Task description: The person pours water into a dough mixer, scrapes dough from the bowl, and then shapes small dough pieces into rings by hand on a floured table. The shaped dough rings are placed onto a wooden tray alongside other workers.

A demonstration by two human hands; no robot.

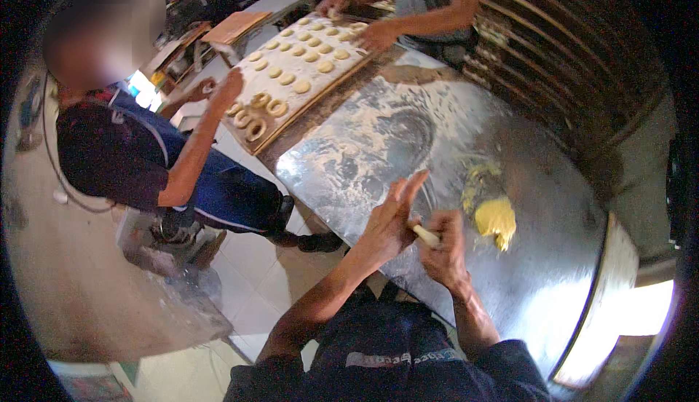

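My left hand (393,220) is above the near edge of the metal table, its fingers stretched out and pointing away from me. Closed and slightly blurred, my right hand (445,247) grips a short, pale, stick-like piece (426,236). The other end of that piece meets my left hand near the base of the thumb; whether it is dough or a tool handle I cannot make out. A soft yellow lump (496,218), like butter or margarine, lies on the tabletop to the right of my right hand, with yellow smears behind it.
White flour covers much of the metal table (553,256). Beyond its far left side, a board (295,107) carries several dough rounds and rings. One person (116,147) works at the board's left, another (437,9) behind it. Slatted wooden racks (539,30) stand at the back right.
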